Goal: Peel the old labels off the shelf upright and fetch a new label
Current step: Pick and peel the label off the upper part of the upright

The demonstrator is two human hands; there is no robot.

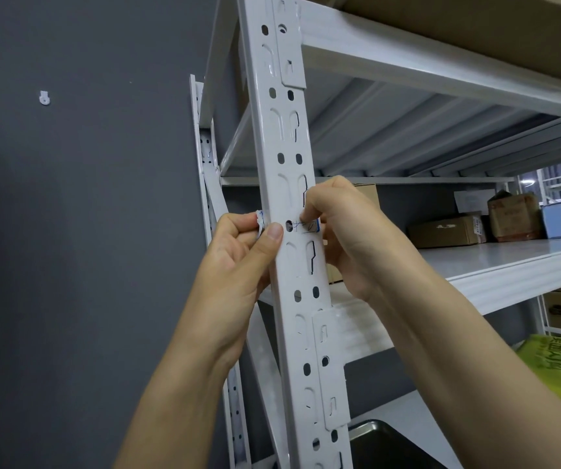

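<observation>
A white perforated shelf upright (292, 137) runs top to bottom through the middle of the view. A small white label with blue edging and pen marks (309, 226) is stuck on its front face at hand height. My right hand (343, 231) pinches this label's edge with its fingertips. My left hand (238, 252) wraps the upright from the left, thumb pressed on the front face, and holds a crumpled scrap of peeled label (260, 221) in its fingers.
A dark grey wall (86, 231) with a small white hook (45, 97) stands to the left. White shelf boards (495, 262) extend right, carrying cardboard boxes (448, 230). A yellow-green bag (556, 370) lies lower right, and a dark tray (384, 445) sits below.
</observation>
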